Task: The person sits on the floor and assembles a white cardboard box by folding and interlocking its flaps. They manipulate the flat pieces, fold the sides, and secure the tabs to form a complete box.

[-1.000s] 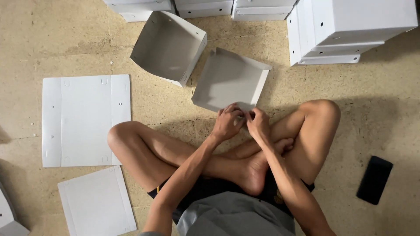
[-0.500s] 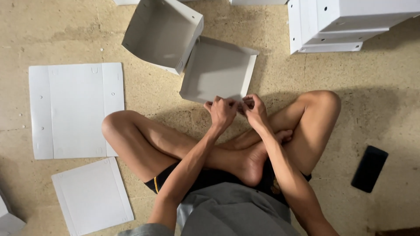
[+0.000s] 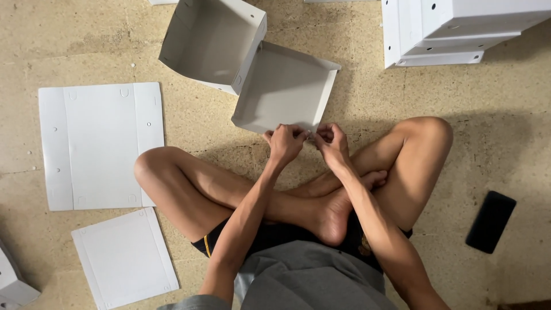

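Observation:
I sit cross-legged on a speckled stone floor. A white folded box tray (image 3: pixel 284 86) lies on the floor in front of my knees, open side up. My left hand (image 3: pixel 285 142) and my right hand (image 3: pixel 329 139) are side by side at its near edge, fingers pinched on the near flap of the tray. A second, deeper white box (image 3: pixel 213 40) lies tilted against the tray's far left corner.
Two flat white cardboard sheets lie to my left, a large one (image 3: pixel 97 143) and a smaller one (image 3: pixel 123 258). A stack of folded white boxes (image 3: pixel 453 28) stands at the far right. A black phone (image 3: pixel 491 221) lies on the floor at right.
The view has shifted so the boxes sit lower and nearer. Both hands stay together at the tray's near edge, fingers working the flap.

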